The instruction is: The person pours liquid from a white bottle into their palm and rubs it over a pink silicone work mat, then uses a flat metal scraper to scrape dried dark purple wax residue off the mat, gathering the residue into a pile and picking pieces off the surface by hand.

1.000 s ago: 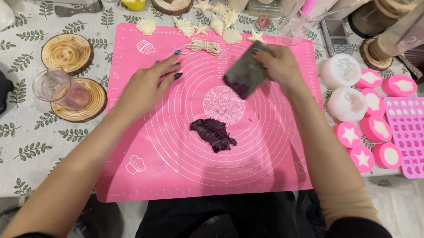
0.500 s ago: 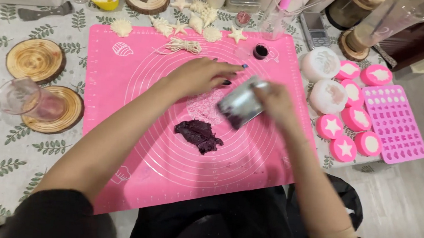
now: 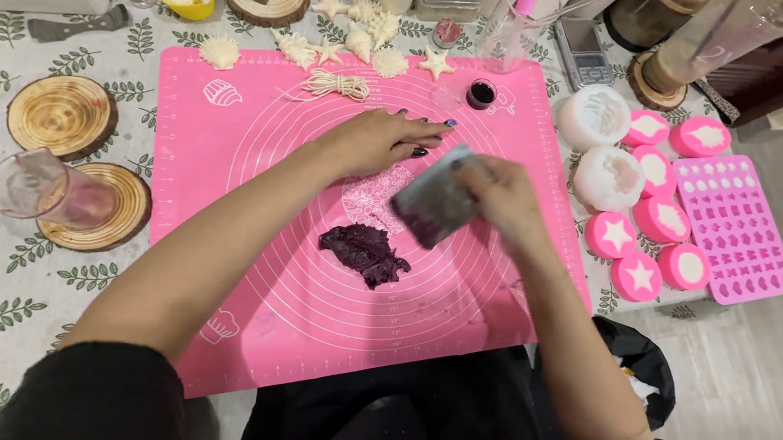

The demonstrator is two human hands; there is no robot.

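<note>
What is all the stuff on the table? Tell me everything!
silicone mat: one, pink, centre
dark lump: one, purple-black, on mat
scraper: one, grey, in right hand
string coil: one, cream, mat's top
small dish: one, dark inside, mat's top
shell and star shapes: several, cream, above mat
wood slices: two, brown, left
glass cup: one, clear, left
round moulds: several, pink, right
mould tray: one, pink, right
left hand: flat on mat
right hand: holds scraper
</note>
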